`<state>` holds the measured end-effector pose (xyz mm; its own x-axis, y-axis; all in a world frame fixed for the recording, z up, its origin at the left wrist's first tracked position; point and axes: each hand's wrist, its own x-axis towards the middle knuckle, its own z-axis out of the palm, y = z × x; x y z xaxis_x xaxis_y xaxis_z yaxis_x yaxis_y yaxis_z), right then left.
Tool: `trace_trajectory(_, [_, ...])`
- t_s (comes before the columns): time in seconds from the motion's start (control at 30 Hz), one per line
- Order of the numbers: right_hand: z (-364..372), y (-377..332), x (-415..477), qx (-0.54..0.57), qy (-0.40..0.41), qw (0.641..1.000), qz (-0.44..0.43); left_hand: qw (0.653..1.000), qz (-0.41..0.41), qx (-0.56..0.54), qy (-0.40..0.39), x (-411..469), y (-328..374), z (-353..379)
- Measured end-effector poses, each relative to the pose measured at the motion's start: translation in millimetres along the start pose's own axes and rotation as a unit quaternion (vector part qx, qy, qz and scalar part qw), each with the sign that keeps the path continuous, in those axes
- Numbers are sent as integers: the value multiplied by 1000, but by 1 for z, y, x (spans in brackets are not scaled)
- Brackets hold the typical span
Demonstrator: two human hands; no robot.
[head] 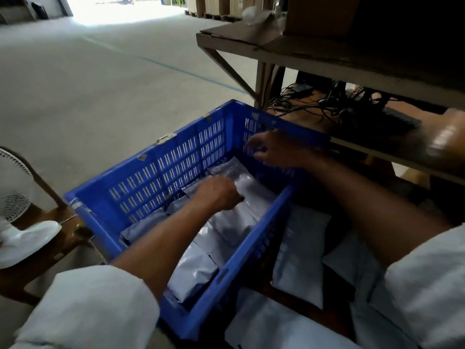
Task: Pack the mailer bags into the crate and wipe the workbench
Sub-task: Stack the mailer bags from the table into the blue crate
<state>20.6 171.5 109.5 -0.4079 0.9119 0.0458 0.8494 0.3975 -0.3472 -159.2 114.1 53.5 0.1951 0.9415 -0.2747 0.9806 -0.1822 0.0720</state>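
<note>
In the blue crate (pixel 161 180), the left hand (pixel 219 193) grips the top mailer bag (pixel 237 222). The right hand (pixel 274 151) hovers just beyond it, too blurred to tell its grasp.

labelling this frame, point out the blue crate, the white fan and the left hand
blue crate (pixel 176 170): head view, slotted far wall
white fan (pixel 12 187): head view, wire grille
left hand (pixel 219 192): head view, back of the hand

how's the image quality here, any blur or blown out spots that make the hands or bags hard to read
Head view: doorway blown out white at top, upper right above the workbench nearly black; right hand over the crate motion-blurred, fingers unreadable; left hand on the mailer bags soft too; glare on the bags; wide-angle lens bows the crate rim.
</note>
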Motion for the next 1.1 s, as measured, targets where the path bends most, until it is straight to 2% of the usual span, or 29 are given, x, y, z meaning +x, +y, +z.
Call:
trace_trajectory(0.07, [-14, 11, -37, 66, 97, 992, 52, 993, 54, -50, 96, -16, 9, -23])
trace_trajectory(0.17, [-12, 31, -104, 113, 191, 966, 129, 949, 159, -149, 228, -51, 42, -45])
trace_trajectory(0.23, [-1, 42, -151, 129, 245, 948, 155, 923, 214, -163, 275, -85, 74, -52])
trace_trajectory(0.3, [16, 50, -196, 120, 272, 937, 183, 910, 264, -136, 290, -114, 104, -48])
trace_trajectory(0.4, [44, 63, -256, 110, 261, 924, 256, 922, 306, -101, 215, -123, 139, -10])
trace_trajectory(0.47, [61, 73, -287, 34, 231, 920, 315, 935, 302, -80, 166, -111, 153, 27])
trace_trajectory(0.53, [75, 79, -308, -43, 170, 898, 403, 955, 261, -91, 107, -96, 159, 61])
trace_trajectory(0.63, [94, 86, -323, 16, 125, 860, 494, 978, 175, -106, 29, -76, 161, 97])
trace_trajectory(0.7, [101, 89, -329, 76, 89, 855, 505, 984, 146, -99, -2, -69, 161, 111])
trace_trajectory(0.8, [109, 84, -339, 69, 40, 873, 481, 985, 150, -62, -62, -60, 161, 129])
trace_trajectory(0.9, [111, 68, -345, 49, 49, 883, 465, 986, 152, -37, -57, -60, 155, 138])
trace_trajectory(1.0, [116, 52, -349, 28, 69, 884, 461, 982, 132, -101, -84, -66, 145, 134])
trace_trajectory(1.1, [123, 53, -347, -5, 111, 868, 483, 985, 117, -119, -43, -72, 142, 136])
